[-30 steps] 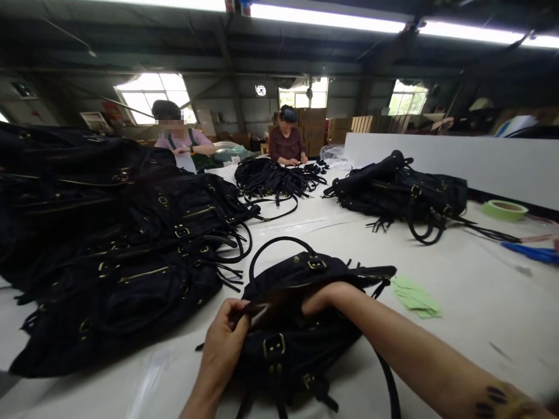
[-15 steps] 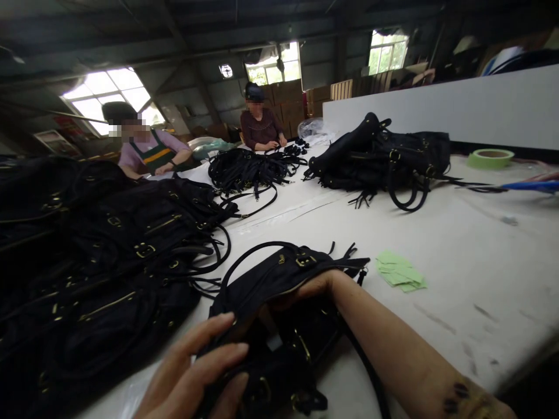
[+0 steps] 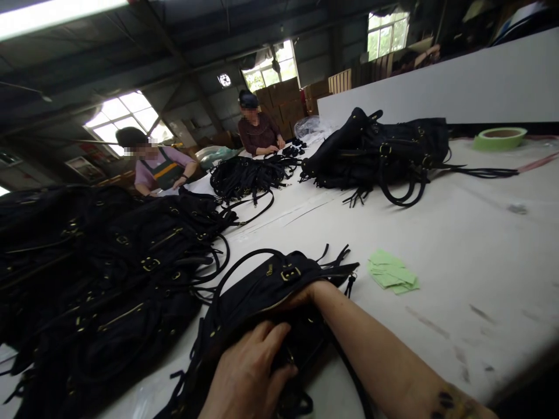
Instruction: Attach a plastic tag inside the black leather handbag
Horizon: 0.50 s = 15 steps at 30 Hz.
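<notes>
A black handbag (image 3: 244,291) with gold-coloured buckles, a zipper and tassels lies in front of me, its zipped mouth spread apart. My right hand (image 3: 308,293) reaches into that mouth up to the wrist, so its fingers are hidden inside. At the near side of the opening, my left hand (image 3: 253,366) dips partly in, with thumb and forefinger apart and no object visible between them. The other left fingertips are hidden in the dark interior. One round handle (image 3: 244,254) of the bag arches up on the far side.
Piled black bags (image 3: 109,279) fill the left. Black straps (image 3: 248,174) and more bags (image 3: 375,151) lie farther back. Green paper slips (image 3: 393,272) and a green tape roll (image 3: 500,139) are on the white table (image 3: 458,233). Two people (image 3: 168,169) work across it.
My left hand has moved right and forward from the bag's near left side into its opening. My right hand stays inside the bag. The camera view has shifted slightly.
</notes>
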Tool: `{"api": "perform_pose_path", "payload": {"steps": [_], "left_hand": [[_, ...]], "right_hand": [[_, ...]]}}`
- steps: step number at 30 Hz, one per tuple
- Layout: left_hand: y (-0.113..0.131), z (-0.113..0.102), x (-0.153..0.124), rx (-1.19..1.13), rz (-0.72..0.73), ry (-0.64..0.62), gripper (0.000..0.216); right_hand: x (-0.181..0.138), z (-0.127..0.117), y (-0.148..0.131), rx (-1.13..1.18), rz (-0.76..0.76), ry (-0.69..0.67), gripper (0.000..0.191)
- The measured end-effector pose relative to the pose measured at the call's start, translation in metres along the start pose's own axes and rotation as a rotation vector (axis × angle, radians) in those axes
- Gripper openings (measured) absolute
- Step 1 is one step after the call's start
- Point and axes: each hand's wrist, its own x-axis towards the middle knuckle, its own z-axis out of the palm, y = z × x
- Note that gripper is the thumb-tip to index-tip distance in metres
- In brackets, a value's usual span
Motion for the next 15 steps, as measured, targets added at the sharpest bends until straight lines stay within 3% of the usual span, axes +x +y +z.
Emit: {"api": "perform_pose_path", "payload": {"steps": [3,6,8,11,15], "left_hand": [[-0.003,0.007,-0.003,-0.009,0.077,0.103,0.026],[-0.019,0.010,-0.012,-0.066,0.134,0.326,0.026],[-0.028,0.008,-0.021,-0.101,0.096,0.434,0.025],[-0.035,-0.001,-0.034,-0.143,-0.011,0.454,0.024],[-0.037,-0.010,-0.038,-0.341,-0.190,0.453,0.023]], "right_hand": [[0.000,0.001,0.004,-0.017,-0.002,-0.006,0.048],[0.000,0.002,0.006,-0.020,-0.006,-0.006,0.053],[0.000,0.004,0.007,-0.006,-0.025,-0.025,0.047],[-0.001,0.006,0.004,0.048,-0.064,-0.063,0.034],[-0.005,0.004,-0.004,0.132,-0.033,-0.038,0.030]]}}
